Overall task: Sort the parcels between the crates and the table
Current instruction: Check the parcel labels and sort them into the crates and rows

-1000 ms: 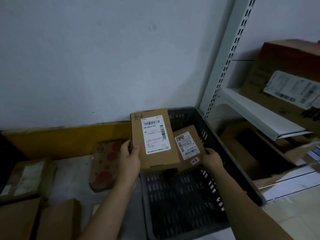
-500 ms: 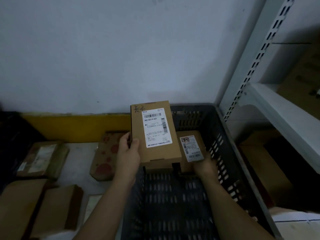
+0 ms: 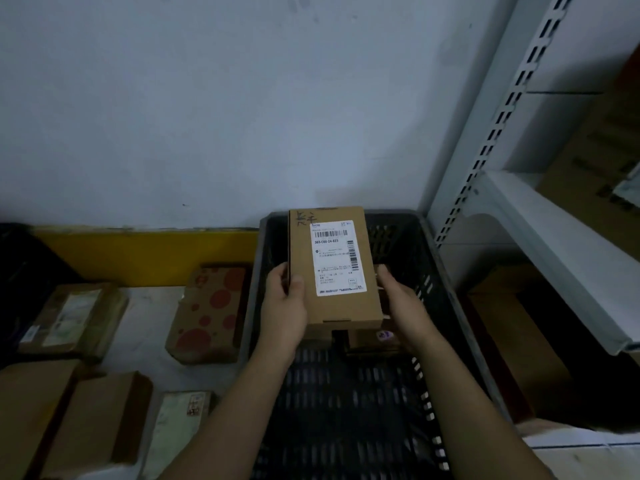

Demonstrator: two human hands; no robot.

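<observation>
A flat brown cardboard parcel (image 3: pixel 334 268) with a white shipping label hangs over the dark slotted plastic crate (image 3: pixel 446 306). My left hand (image 3: pixel 284 306) grips its left edge, thumb on the top face. A smaller brown parcel (image 3: pixel 372 337) sits under it, mostly hidden, with a small round sticker showing at its front. My right hand (image 3: pixel 403 304) holds that smaller parcel from the right and touches the big parcel's right edge. The crate's floor in front of the hands is bare mesh.
On the pale table (image 3: pixel 152 327) left of the crate lie a red-spotted box (image 3: pixel 209 313), a taped parcel (image 3: pixel 72 320), two plain brown boxes (image 3: pixel 86 420) and a pale packet (image 3: pixel 180 424). A white metal shelf (image 3: pixel 554 247) with cartons stands to the right.
The small parcel has slid under the big labelled one, and its label is hidden now. My right hand has come in against the big parcel's right edge. The view has shifted left.
</observation>
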